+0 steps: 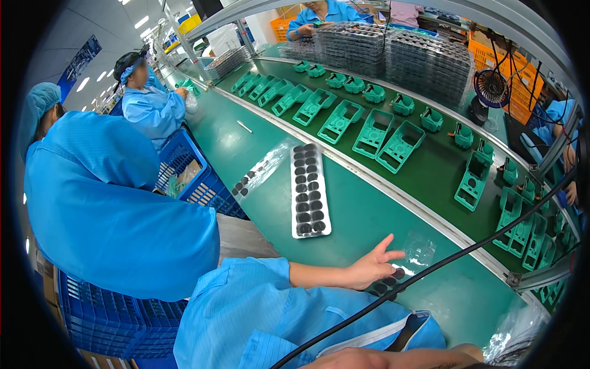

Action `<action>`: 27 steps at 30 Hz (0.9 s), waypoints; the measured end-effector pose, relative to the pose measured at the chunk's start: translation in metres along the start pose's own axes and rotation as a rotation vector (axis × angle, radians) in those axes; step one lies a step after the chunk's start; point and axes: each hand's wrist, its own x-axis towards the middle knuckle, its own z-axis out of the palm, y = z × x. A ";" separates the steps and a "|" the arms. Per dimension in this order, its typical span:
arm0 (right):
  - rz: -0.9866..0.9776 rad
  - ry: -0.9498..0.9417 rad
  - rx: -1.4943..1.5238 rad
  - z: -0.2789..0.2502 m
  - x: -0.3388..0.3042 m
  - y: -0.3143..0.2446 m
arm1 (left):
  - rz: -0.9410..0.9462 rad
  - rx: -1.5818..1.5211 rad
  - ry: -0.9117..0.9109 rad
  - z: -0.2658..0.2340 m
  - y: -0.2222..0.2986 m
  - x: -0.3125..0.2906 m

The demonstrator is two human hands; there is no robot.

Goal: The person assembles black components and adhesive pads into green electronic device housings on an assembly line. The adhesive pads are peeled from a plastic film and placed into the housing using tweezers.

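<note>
My left hand (372,265) reaches over the green workbench with its fingers spread apart. Its lower fingertips are at a strip of dark round discs (381,286), close to or touching one disc; the hand partly covers the strip. Just beyond the fingers lies a piece of clear plastic film (420,251). A white tray (294,225) with two rows of black round discs rests farther left on the bench. Another clear strip (270,163) with a few small dark discs lies beyond that tray. My right hand does not show.
A belt (295,138) carries green plastic housings (402,146) and smaller green parts (432,119). A black cable (430,270) crosses the near view. A co-worker in blue (117,203) sits close on the left by a blue crate (209,184). A small fan (491,88) stands right.
</note>
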 end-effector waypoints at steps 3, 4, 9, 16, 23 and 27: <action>0.044 -0.018 -0.032 -0.007 -0.009 -0.001 | -0.207 -0.229 -0.020 -0.006 -0.004 0.006; 0.055 -0.025 -0.042 -0.009 -0.012 -0.001 | -0.331 -0.218 -0.076 -0.009 -0.007 0.010; 0.130 -0.049 -0.102 -0.021 -0.033 0.001 | -0.491 0.023 -0.251 -0.002 -0.004 0.050; -0.260 0.024 -0.679 -0.028 -0.093 0.063 | -0.516 0.134 -0.246 0.008 0.003 0.098; 0.474 0.009 0.703 0.043 0.000 0.112 | -0.431 0.231 -0.273 0.003 0.009 0.099; 0.481 -0.354 1.018 0.058 0.000 0.134 | -0.478 0.193 -0.240 0.012 0.030 0.093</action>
